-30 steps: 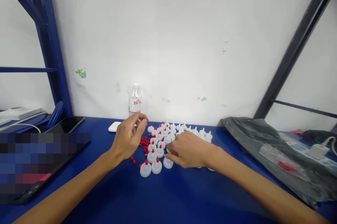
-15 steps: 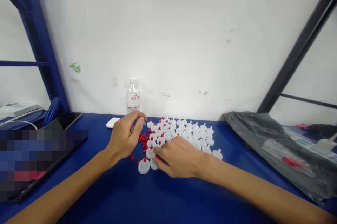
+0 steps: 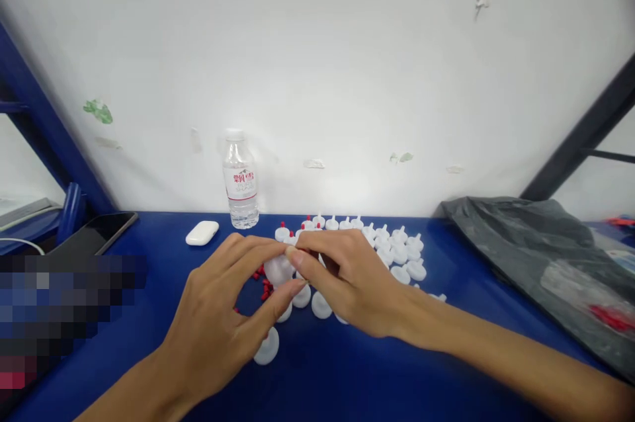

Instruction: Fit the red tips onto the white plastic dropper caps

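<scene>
My left hand (image 3: pixel 218 316) curves its thumb and fingers round the rim of a white spout cap (image 3: pixel 278 270), held above the blue table (image 3: pixel 397 376). My right hand (image 3: pixel 354 273) meets it there, thumb and forefinger pinched together at the cap's top. Whatever sits between the right fingertips is hidden. Behind and below the hands stand many white spout caps (image 3: pixel 399 237), some topped with red tips (image 3: pixel 282 226). Loose red tips (image 3: pixel 266 290) lie partly covered by my left hand. One more spout cap (image 3: pixel 266 346) is close to my left thumb.
A water bottle (image 3: pixel 241 184) stands against the white wall, with a white rounded case (image 3: pixel 202 233) beside it. A dark phone-like slab (image 3: pixel 106 237) is at the left. On the right lie a grey plastic bag (image 3: pixel 501 237) and a clear bag of red pieces (image 3: pixel 608 316).
My left hand has moved down and right and now grips a spout cap. The right hand has risen from the front caps to meet it. The head view has shifted.
</scene>
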`<state>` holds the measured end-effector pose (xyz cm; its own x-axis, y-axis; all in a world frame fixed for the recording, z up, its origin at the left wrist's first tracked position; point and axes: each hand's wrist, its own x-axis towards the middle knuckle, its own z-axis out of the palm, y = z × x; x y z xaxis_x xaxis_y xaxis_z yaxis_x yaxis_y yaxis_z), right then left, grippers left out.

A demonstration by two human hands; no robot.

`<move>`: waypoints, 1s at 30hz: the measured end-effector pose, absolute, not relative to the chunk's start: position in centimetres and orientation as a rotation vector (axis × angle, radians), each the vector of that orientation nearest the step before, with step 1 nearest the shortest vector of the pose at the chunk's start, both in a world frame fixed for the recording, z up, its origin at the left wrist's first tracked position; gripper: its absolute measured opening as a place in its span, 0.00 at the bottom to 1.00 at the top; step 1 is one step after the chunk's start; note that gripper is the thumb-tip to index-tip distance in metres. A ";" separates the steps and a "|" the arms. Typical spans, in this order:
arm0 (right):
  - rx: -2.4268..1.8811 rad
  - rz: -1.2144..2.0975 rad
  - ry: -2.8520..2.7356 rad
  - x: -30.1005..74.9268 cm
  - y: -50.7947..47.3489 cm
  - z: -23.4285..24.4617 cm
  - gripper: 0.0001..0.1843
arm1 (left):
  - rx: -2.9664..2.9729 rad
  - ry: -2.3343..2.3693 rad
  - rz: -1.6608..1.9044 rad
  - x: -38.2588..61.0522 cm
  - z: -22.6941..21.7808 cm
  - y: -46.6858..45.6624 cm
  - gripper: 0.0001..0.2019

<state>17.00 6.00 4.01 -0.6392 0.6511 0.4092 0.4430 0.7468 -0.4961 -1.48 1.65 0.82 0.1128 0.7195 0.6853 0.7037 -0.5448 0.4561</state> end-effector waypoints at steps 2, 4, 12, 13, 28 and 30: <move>-0.829 0.477 -2.359 16.6 6.6 4.3 0.18 | 2.297 1.519 1.459 -2.0 0.8 2.2 0.12; -0.828 0.479 -2.405 16.2 7.0 4.7 0.15 | 2.326 1.469 1.507 -2.5 0.8 2.7 0.13; -0.701 0.482 -2.521 16.5 8.6 6.7 0.19 | 1.996 1.309 1.211 -4.2 2.3 3.6 0.08; -0.714 0.507 -2.461 16.8 9.1 7.1 0.21 | 1.895 1.255 1.146 -4.5 2.6 3.8 0.09; -0.514 -0.098 -2.990 12.0 11.6 3.8 0.13 | 1.587 1.739 1.598 -8.9 0.2 7.5 0.15; -0.458 -0.102 -3.031 11.5 11.7 3.4 0.12 | 1.549 1.721 1.591 -8.9 0.1 7.7 0.16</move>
<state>11.46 11.74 3.44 -0.9527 0.2922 0.0838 0.2971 0.9533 0.0543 -8.92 7.67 0.12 -0.3539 0.8417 0.4078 0.4723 -0.2155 0.8547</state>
